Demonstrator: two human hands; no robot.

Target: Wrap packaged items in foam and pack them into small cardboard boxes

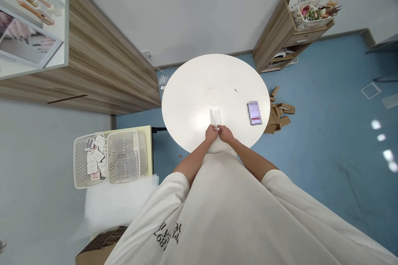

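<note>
Both of my hands meet near the front edge of a round white table (186, 78). Between them is a small white sheet (215, 116), perhaps paper or thin film, lying away from me with its near end at my fingertips. My left hand (212, 133) pinches the near left part of it. My right hand (226, 133) pinches the near right part, its fingers close to those of the left. The fingertips partly hide that near end, so I cannot tell how it is folded. A phone-like device (254, 113) with a lit, blurred screen lies on the table to the right.
White baskets (123, 134) with packets and clear pieces stand on a side table at left. A wooden cabinet (102, 49) rises behind them. Cardboard pieces (276, 118) lie on the floor right of the table. A small cabinet (276, 35) carries a flower basket.
</note>
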